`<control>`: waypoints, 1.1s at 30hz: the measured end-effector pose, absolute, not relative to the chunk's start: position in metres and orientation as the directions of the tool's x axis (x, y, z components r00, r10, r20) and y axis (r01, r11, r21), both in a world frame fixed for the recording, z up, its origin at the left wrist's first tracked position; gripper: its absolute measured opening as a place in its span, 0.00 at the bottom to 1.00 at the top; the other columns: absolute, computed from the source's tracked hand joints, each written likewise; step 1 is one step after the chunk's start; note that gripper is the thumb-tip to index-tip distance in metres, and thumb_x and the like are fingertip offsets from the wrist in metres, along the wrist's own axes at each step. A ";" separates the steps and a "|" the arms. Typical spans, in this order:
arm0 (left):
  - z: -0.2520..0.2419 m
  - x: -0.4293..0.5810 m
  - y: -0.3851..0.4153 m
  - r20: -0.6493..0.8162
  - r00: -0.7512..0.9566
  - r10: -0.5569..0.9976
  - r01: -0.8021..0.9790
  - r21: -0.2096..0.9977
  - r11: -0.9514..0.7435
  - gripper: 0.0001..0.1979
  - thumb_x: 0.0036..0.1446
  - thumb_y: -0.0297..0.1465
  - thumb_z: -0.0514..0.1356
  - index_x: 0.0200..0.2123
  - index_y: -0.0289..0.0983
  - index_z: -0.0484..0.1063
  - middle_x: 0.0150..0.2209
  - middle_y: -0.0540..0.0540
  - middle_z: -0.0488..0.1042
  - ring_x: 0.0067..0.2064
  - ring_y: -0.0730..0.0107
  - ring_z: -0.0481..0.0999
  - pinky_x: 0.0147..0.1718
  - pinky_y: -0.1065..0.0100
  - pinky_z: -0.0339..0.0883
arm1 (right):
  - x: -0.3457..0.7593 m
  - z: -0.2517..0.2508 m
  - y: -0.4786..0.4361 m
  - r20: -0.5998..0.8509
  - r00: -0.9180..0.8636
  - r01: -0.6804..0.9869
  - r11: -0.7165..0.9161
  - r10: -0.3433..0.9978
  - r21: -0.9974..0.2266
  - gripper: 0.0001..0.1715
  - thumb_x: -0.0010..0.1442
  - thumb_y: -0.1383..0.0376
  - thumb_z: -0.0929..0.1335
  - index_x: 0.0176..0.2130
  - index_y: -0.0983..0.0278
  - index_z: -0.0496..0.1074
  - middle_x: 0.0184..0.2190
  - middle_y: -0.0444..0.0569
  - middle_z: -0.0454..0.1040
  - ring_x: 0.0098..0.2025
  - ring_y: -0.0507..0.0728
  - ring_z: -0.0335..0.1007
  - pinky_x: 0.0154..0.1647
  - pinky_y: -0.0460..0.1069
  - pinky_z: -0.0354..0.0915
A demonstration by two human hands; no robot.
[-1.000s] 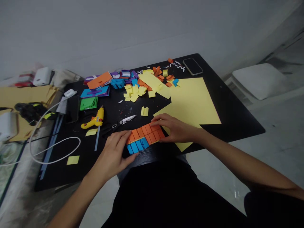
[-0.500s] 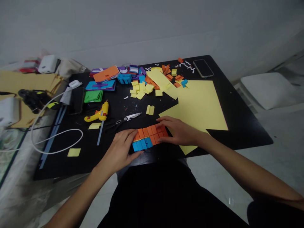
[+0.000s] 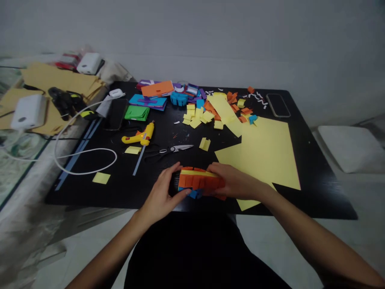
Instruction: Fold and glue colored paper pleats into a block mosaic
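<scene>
A paper craft piece [image 3: 200,181] of folded orange, yellow and blue tabs is lifted on edge just above the near side of the black table [image 3: 315,176]. My left hand [image 3: 164,194] grips its left end with curled fingers. My right hand [image 3: 236,182] holds its right end, fingers wrapped over the top. A large yellow paper sheet [image 3: 264,152] lies just right of my right hand. Scissors [image 3: 174,149] and a small folded yellow piece [image 3: 205,143] lie just beyond the craft piece.
A yellow glue gun [image 3: 140,137] and a white cable loop [image 3: 87,160] lie to the left. Several cut yellow, orange and blue paper pieces [image 3: 210,108] and coloured paper stacks [image 3: 150,98] fill the far side. A phone [image 3: 278,105] rests at the far right. A side surface holds cardboard and white devices [image 3: 28,112].
The craft piece lay flat under both hands; now both hands have raised it and tipped it on edge. The camera view has shifted, so the table sits further right.
</scene>
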State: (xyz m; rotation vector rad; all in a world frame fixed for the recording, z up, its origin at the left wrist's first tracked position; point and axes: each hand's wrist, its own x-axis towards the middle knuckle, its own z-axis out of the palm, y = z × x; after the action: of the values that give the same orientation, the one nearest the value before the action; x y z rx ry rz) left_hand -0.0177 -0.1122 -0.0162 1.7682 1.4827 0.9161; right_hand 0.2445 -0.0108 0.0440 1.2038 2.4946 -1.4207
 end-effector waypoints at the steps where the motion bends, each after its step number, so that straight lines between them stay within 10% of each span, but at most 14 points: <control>1: -0.016 -0.015 -0.113 0.109 0.098 0.989 0.479 0.866 -0.143 0.31 0.64 0.40 0.69 0.67 0.46 0.65 0.60 0.41 0.77 0.62 0.52 0.77 0.61 0.50 0.71 | 0.245 0.045 -0.015 -0.390 -0.691 0.618 0.217 0.609 -0.756 0.18 0.60 0.56 0.78 0.39 0.61 0.70 0.38 0.47 0.76 0.35 0.57 0.73 0.36 0.51 0.67; 5: -0.005 -0.007 -0.113 0.209 0.009 0.978 0.246 0.948 -0.204 0.17 0.61 0.35 0.72 0.52 0.45 0.76 0.47 0.46 0.81 0.49 0.61 0.82 0.49 0.61 0.76 | 0.246 0.039 -0.034 -0.360 -0.644 0.527 0.050 0.675 -0.849 0.19 0.60 0.56 0.78 0.44 0.58 0.70 0.30 0.40 0.78 0.30 0.56 0.74 0.33 0.49 0.65; 10: 0.036 -0.001 -0.100 0.341 0.101 0.934 0.149 0.924 -0.353 0.17 0.57 0.28 0.74 0.49 0.44 0.79 0.45 0.47 0.79 0.46 0.65 0.81 0.43 0.67 0.76 | 0.234 0.021 -0.051 -0.133 -0.556 0.440 0.155 0.821 -0.884 0.23 0.57 0.60 0.80 0.49 0.57 0.72 0.43 0.47 0.81 0.42 0.60 0.79 0.44 0.55 0.71; 16: 0.056 0.006 -0.083 0.445 0.264 0.856 0.243 0.828 -0.505 0.18 0.61 0.24 0.71 0.52 0.43 0.76 0.47 0.47 0.80 0.48 0.67 0.82 0.48 0.67 0.76 | 0.231 0.017 -0.056 0.108 -0.597 0.079 0.193 0.795 -0.978 0.70 0.45 0.49 0.86 0.74 0.47 0.53 0.74 0.53 0.61 0.74 0.69 0.58 0.73 0.67 0.58; 22: 0.038 0.021 -0.085 0.422 0.126 0.898 0.262 0.859 -0.440 0.19 0.61 0.23 0.69 0.53 0.43 0.73 0.49 0.47 0.77 0.52 0.66 0.78 0.52 0.65 0.74 | 0.199 0.024 -0.075 0.219 -0.280 -0.220 0.160 0.935 -0.962 0.24 0.76 0.48 0.62 0.63 0.53 0.71 0.61 0.50 0.76 0.61 0.62 0.73 0.63 0.59 0.69; 33: 0.019 0.035 -0.092 0.432 -0.015 0.902 0.118 0.897 -0.427 0.20 0.72 0.42 0.60 0.62 0.41 0.68 0.54 0.41 0.72 0.56 0.62 0.73 0.54 0.62 0.72 | 0.170 0.016 -0.080 0.246 -0.069 -0.291 0.216 0.967 -0.932 0.20 0.77 0.53 0.60 0.56 0.56 0.75 0.51 0.50 0.77 0.52 0.60 0.74 0.51 0.57 0.72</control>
State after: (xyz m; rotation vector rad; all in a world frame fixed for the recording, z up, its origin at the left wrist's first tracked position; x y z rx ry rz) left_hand 0.0349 -0.0917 0.0191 1.6014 1.0805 1.5090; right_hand 0.1699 -0.0798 0.0163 1.8380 2.7710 -2.9036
